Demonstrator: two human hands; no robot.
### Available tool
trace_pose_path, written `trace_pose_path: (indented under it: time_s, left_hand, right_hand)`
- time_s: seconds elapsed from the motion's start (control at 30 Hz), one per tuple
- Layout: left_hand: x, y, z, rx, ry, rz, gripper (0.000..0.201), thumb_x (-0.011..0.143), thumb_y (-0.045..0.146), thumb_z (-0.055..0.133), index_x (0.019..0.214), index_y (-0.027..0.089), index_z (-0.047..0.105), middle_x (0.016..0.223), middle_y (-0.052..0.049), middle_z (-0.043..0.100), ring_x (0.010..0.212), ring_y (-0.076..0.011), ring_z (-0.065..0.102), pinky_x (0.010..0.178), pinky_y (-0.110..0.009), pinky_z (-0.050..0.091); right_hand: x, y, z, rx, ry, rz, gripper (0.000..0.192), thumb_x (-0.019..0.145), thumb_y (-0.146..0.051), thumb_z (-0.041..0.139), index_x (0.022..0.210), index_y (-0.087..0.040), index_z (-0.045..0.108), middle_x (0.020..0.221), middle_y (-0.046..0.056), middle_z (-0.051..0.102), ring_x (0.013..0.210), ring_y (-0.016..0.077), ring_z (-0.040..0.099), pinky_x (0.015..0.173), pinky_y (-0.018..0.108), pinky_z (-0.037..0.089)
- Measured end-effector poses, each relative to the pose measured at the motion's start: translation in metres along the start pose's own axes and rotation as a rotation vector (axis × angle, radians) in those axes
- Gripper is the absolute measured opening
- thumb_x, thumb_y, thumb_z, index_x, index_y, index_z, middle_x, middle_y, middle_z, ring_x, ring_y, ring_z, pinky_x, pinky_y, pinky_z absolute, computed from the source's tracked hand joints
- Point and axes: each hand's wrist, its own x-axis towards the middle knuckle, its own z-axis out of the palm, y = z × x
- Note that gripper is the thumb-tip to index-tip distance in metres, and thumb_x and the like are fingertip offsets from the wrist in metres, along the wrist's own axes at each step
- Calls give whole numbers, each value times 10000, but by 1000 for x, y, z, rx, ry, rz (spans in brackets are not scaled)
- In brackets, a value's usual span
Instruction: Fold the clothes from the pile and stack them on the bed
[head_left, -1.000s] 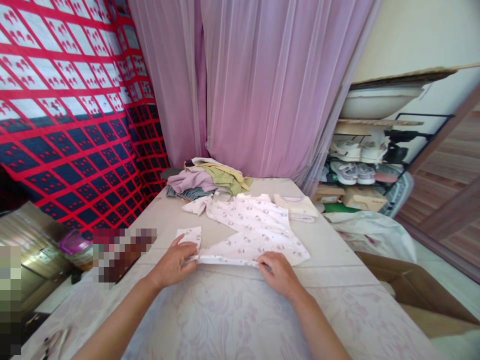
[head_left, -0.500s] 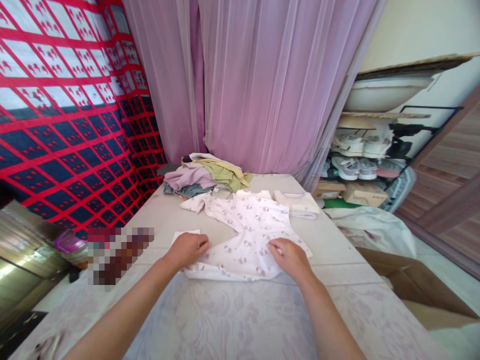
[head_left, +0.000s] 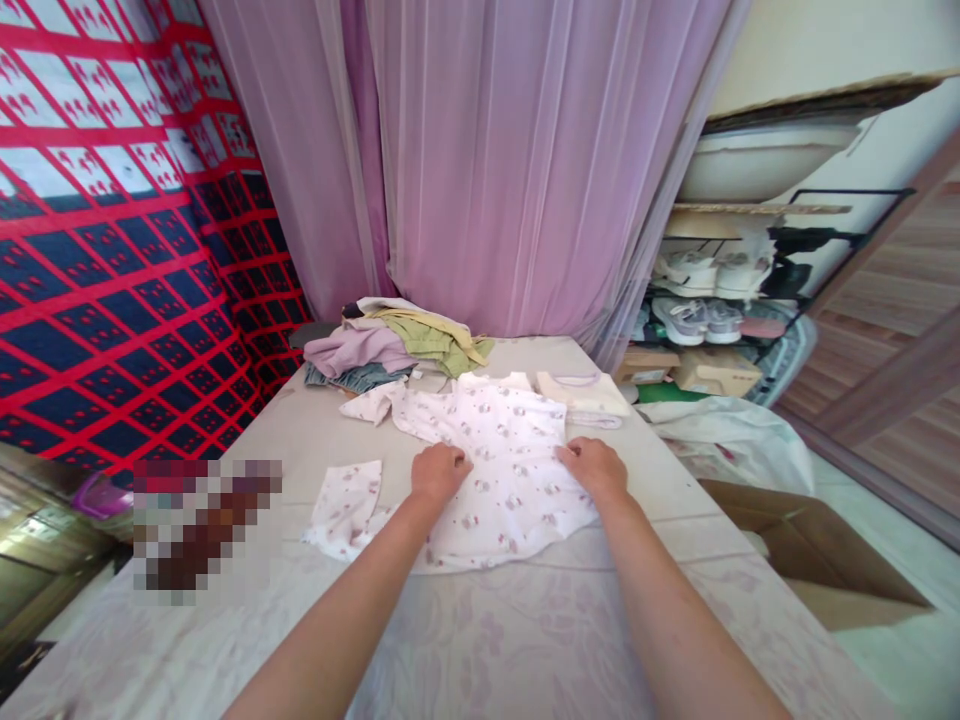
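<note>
A small white shirt (head_left: pixel 517 480) with a scattered print lies spread on the bed-like surface in front of me. One sleeve (head_left: pixel 371 403) points to the upper left, and another part is folded out at the lower left. My left hand (head_left: pixel 441 473) is closed, its fingertips pinching the cloth at the shirt's left side. On the opposite edge my right hand (head_left: pixel 598 466) has its thumb and fingers together on the fabric. The cloth under the fingertips is partly hidden.
Folded pale clothes (head_left: pixel 589 400) lie just behind the shirt. A loose clothes pile (head_left: pixel 397 345) sits at the back left. Purple curtains (head_left: pixel 480 170) hang behind. To the right stand a shoe rack (head_left: pixel 705 290) and an open cardboard box (head_left: pixel 810 550).
My left hand has moved right and slightly up, from the lower-left part to the shirt's body. My right hand has shifted up and right to the edge. The lower-left part lies more opened out.
</note>
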Motion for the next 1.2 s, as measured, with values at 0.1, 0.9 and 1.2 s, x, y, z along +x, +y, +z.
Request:
trace_pose_path:
  time_s: [0.1, 0.9, 1.2]
  left_hand:
    - [2, 4, 6, -22, 33, -69, 176, 818, 333, 530, 910, 246, 653, 987, -33, 685, 944, -205, 607, 798, -311, 412]
    - [-23, -3, 33, 95, 10, 454, 496, 933, 446, 349, 1396, 271, 378, 1485, -27, 376, 1389, -231, 263, 1142, -475, 145]
    - [-23, -7, 38, 103, -27, 389, 561, 935, 508, 295, 1450, 287, 285, 1530, -34, 283, 1418, -241, 182, 1140, -507, 82]
  right_hand:
    - [1, -5, 3, 37, 24, -18, 341, 792, -449, 530, 989, -208, 671, 1036, 81, 672, 979, 230, 608, 786, 303, 437]
    - [-23, -2, 12, 6, 116, -409, 385, 914, -292, 391, 1251, -224, 565, 1359, 61, 528, 1270, 222, 414, 1051, 410, 290]
    - [-39, -8, 13, -81, 1, -357, 459, 942, -370, 344, 1371, -233, 436, 1490, 62, 358, 1373, 228, 274, 1103, 504, 149]
